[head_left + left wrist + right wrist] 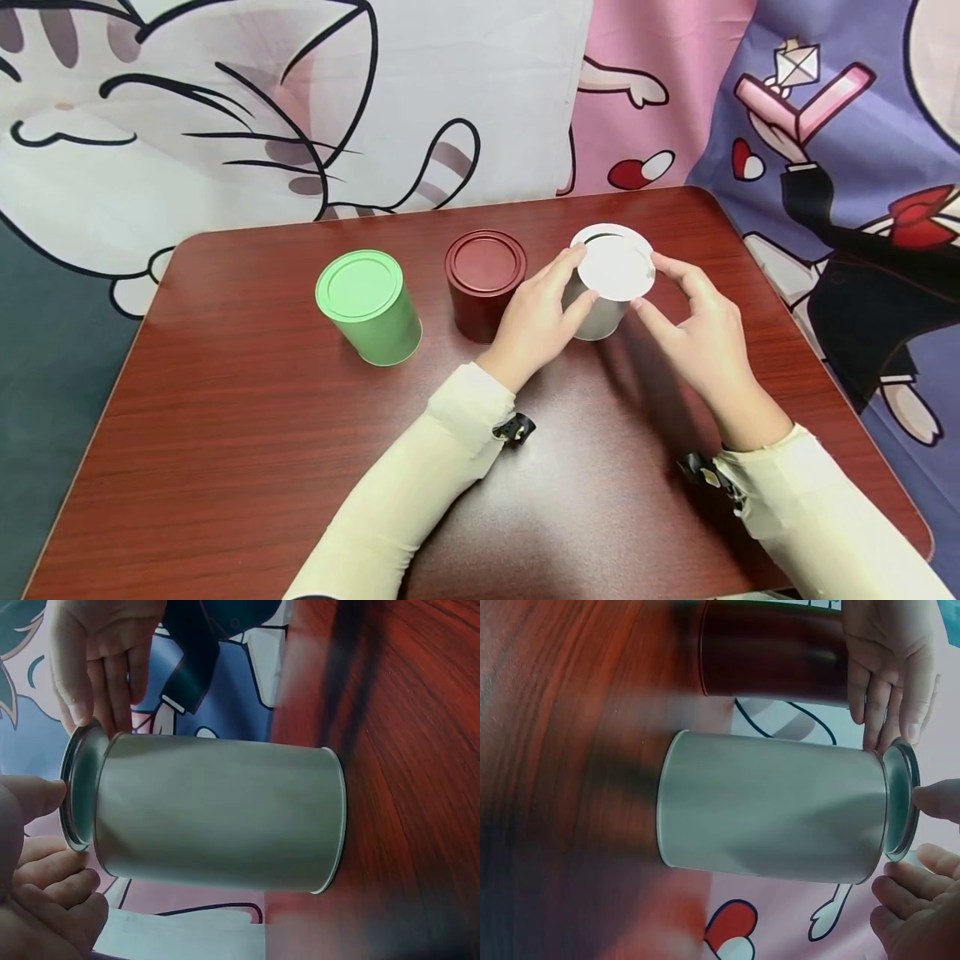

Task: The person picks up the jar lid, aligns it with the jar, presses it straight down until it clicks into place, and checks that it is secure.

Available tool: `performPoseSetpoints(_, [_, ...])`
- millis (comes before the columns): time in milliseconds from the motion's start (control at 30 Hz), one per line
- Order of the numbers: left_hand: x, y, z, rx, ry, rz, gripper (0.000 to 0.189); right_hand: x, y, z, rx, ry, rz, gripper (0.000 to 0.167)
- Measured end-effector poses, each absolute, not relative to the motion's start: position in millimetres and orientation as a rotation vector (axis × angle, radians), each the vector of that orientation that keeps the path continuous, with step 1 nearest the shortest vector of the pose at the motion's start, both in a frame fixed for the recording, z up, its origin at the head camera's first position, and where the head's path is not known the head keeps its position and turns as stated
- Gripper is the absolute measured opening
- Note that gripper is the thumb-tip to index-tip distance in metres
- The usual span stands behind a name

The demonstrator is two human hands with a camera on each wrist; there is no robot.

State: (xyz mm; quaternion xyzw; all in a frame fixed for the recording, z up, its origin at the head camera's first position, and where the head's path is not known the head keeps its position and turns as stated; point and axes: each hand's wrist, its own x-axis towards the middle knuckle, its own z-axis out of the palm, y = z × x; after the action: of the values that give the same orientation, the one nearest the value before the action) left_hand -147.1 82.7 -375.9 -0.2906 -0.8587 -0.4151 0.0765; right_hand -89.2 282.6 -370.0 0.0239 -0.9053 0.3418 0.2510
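A white can [597, 322] stands upright at the right of the table, its silvery wall [217, 814] filling the left wrist view. Over its mouth is a round white lid [617, 268], lifted off and slightly tilted; a dark gap shows at the far rim. From the left side my left hand [536, 321] pinches the lid's edge between thumb and fingers. My right hand [701, 333] pinches the opposite edge the same way. In the right wrist view the lid [902, 801] sits close to the can's rim; whether they touch I cannot tell. The can's inside is hidden.
A dark red can [486, 271] with its lid on stands just left of my left hand. Farther left is a lidded green can [367, 300]. All stand on a reddish-brown wooden table [247, 433], with a printed cartoon cloth [480, 75] hanging behind it.
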Motion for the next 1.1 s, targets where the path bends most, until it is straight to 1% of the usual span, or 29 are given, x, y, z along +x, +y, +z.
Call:
performPoseSetpoints(533, [-162.5, 95.8, -374.9, -0.825, -2.603, -1.193, 0.055, -110.0, 288.8, -369.6, 0.049, -2.467, 0.921, 0.049])
performPoseSetpoints(1100, [-167.2, 99.1, -369.2, -0.803, -2.654, -1.105, 0.055, -117.7, 289.4, -367.0, -0.006, -2.568, 0.962, 0.048])
